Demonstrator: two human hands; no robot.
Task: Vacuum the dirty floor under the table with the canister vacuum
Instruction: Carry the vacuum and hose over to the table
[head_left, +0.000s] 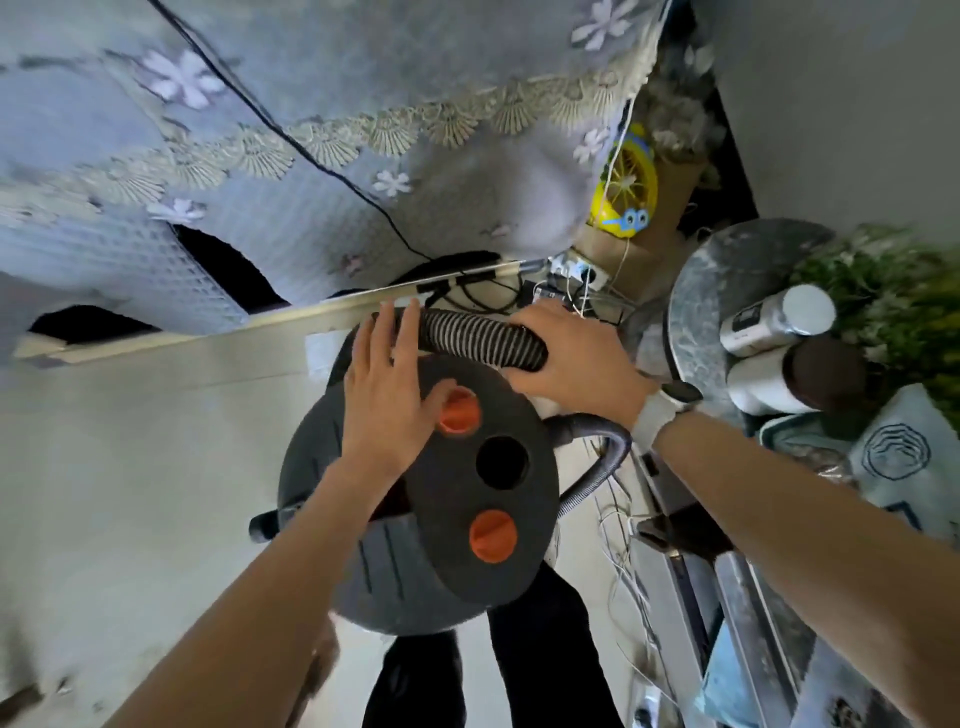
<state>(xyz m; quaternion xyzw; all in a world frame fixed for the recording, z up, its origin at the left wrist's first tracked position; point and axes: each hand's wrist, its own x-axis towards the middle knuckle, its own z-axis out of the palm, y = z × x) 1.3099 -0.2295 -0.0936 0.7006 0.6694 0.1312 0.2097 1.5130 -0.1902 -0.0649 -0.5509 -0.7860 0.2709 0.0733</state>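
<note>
Dark grey round plastic canister vacuum (415, 499) sits at frame centre on the pale floor (130, 467), just below the lace-edged blue tablecloth (311, 104) hanging across the upper left. Left hand (387, 395) lies flat, fingers straight, on the lid beside the orange knob (457, 410), likely steadying the body. Right hand (571, 353) wraps the black ribbed hose (478, 335) near its end, probably seating it or pulling it free. Floor not yet vacuumed, I'd judge.

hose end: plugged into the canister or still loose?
Loose. The right hand grips the ribbed hose with its open end bare above the canister; the round port on the lid is empty. Left hand lies flat on the lid.
</note>
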